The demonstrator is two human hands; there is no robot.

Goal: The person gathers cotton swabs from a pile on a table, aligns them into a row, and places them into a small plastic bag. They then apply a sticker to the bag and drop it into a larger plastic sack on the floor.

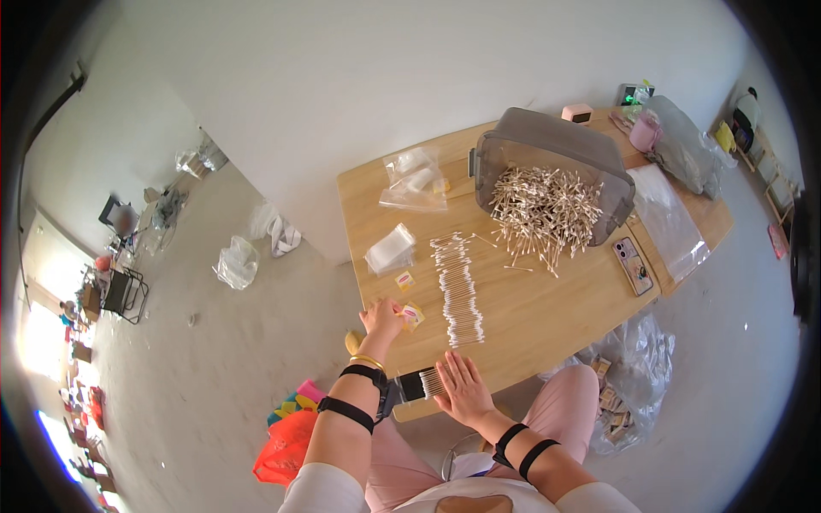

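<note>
My left hand (382,319) is over the left edge of the table, its fingertips closed on a small yellow, white and pink printed card (413,317). A second small card (404,280) lies just beyond it. My right hand (464,390) lies flat near the front edge, fingers stretched out, touching a short row of cotton swabs (430,383). Against that row's left side is a flat black piece (412,386). Farther in, a long column of cotton swabs (458,295) runs away from me, side by side.
A grey translucent tub (547,141) lies tipped on its side, loose cotton swabs (547,209) spilling out. Clear bags (391,250) lie at the left. A phone (633,266) and plastic sheeting (671,218) are at the right. Below hangs a clear bag of small packs (629,385).
</note>
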